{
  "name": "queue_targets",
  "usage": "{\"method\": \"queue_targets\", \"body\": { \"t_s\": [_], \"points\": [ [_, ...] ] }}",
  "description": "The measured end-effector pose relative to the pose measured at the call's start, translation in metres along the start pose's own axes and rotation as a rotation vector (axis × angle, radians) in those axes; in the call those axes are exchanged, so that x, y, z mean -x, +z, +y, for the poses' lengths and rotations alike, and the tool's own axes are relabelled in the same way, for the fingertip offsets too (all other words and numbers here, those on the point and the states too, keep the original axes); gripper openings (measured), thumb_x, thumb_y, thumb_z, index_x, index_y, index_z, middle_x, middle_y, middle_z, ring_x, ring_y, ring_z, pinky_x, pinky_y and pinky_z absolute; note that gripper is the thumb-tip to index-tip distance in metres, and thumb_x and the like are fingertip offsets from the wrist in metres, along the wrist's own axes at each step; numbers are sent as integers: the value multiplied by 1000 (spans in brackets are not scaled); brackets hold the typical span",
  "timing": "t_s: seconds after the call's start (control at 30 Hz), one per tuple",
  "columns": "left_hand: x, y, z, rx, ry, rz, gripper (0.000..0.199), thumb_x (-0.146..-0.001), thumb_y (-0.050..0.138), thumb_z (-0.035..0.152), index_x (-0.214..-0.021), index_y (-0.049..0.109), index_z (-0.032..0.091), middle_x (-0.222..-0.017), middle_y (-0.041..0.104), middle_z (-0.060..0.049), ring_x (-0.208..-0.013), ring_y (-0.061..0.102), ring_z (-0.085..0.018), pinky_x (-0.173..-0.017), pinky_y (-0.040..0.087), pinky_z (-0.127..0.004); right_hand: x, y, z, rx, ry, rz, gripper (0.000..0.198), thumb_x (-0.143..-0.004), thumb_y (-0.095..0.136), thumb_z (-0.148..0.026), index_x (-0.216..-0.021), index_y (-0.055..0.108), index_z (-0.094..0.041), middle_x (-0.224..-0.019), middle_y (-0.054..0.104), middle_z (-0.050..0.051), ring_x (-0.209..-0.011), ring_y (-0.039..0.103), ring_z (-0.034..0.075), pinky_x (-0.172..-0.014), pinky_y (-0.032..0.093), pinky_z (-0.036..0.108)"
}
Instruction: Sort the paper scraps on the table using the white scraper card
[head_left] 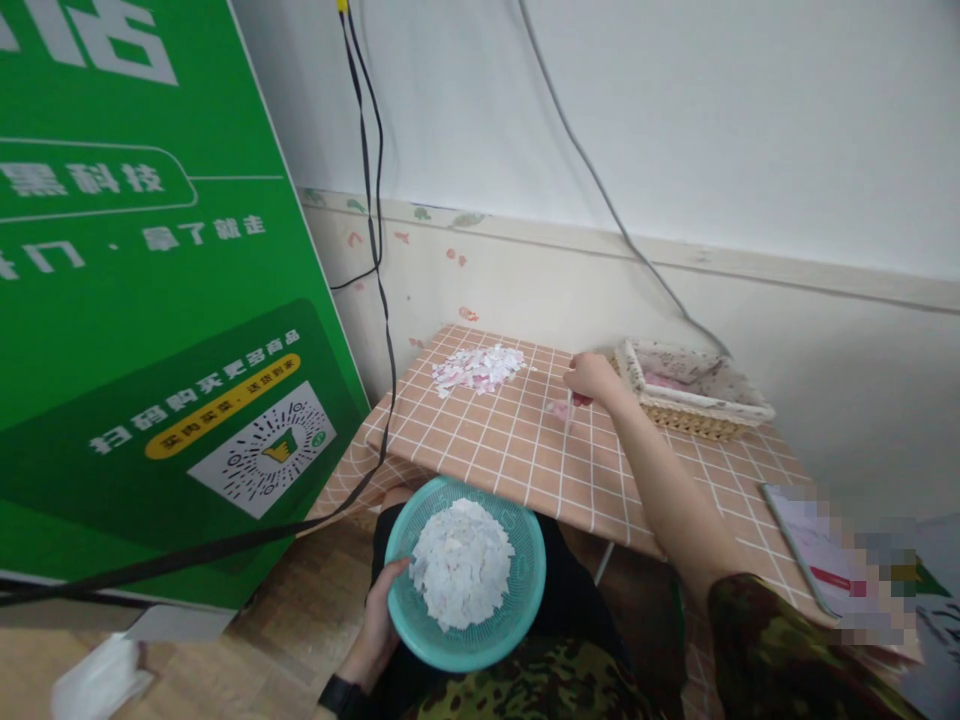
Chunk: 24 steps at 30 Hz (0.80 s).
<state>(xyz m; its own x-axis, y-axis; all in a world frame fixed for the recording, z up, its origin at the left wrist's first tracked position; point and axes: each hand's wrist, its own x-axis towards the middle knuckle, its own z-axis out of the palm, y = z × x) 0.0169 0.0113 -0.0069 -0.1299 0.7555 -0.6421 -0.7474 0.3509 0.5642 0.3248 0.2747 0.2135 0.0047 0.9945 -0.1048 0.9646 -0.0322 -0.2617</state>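
A teal plastic colander (405, 628) rests on my lap, heaped with whitish paper-like scraps (463, 565). My left hand (384, 615) grips its left side, thumb over the rim. Out over the table, my right hand (589, 380) is closed in a pinch, with what looks like a thin white strip (568, 412) hanging from the fingers. Beside it on the cloth lies a small pinkish-white scrap (556, 408). Farther left, a loose pile of white and pink scraps (480, 368) is spread on the table.
The table wears a brown checked cloth (495, 450). A cloth-lined wicker basket (686, 418) sits at the back right, near a flat booklet-like item (799, 545). A green sign panel (150, 330) stands left, with a black strap (382, 320) hanging before it. White plastic (101, 682) lies on the floor.
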Motion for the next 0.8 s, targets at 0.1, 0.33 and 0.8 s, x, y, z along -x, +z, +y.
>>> {"method": "queue_targets", "body": {
  "t_s": [0.1, 0.33, 0.8],
  "points": [
    [1, -2, 1, -3, 2, -33, 14, -64, 67, 22, -73, 70, 11, -69, 75, -8, -64, 68, -24, -71, 53, -36, -15, 1, -10, 27, 6, -1, 22, -74, 52, -18, -83, 68, -5, -61, 68, 16, -47, 63, 18, -49, 48, 23],
    [3, -3, 2, 9, -1, -80, 17, -67, 67, 24, -77, 71, 10, -71, 75, -10, -73, 70, -28, -74, 53, -39, -29, -22, -20, 91, -28, -48, 28, -72, 55, -15, -93, 66, -2, -60, 67, 16, -49, 63, 20, -50, 50, 26],
    [7, 4, 4, 22, -1, -28, 17, -63, 67, 21, -77, 71, 12, -74, 76, -10, -79, 70, -32, -74, 54, -44, 23, 14, 10, -180, -95, 121, 53, -82, 47, -20, -133, 40, -8, -94, 68, 14, -64, 65, 17, -53, 50, 22]
  ]
}}
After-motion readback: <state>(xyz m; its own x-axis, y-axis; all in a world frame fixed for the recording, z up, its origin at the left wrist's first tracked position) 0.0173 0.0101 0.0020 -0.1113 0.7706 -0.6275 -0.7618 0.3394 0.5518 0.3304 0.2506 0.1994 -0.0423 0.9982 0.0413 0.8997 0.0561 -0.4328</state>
